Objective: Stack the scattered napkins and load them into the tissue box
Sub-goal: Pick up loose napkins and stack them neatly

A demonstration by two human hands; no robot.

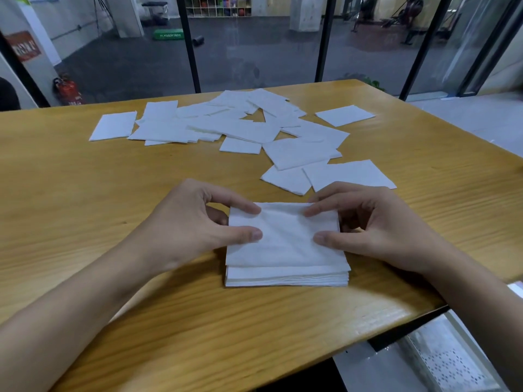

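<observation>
- Squaring the stack (pixel 285 250), your left hand (pixel 195 222) and right hand (pixel 379 222) grip its opposite sides, thumbs and forefingers on the top sheet, likely to align the edges.
- It sits between your hands on the bench (pixel 85 193), close for control.
- Beyond your hands the loose napkins (pixel 240 128) lie overlapping, not yet stacked; no tissue box shows.

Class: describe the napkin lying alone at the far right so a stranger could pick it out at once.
Start at the wooden table, then find the scattered napkins spread across its far half. Just right of that spread lies the lone napkin. Unlike its neighbours, it overlaps nothing, bare wood showing all round it.
</observation>
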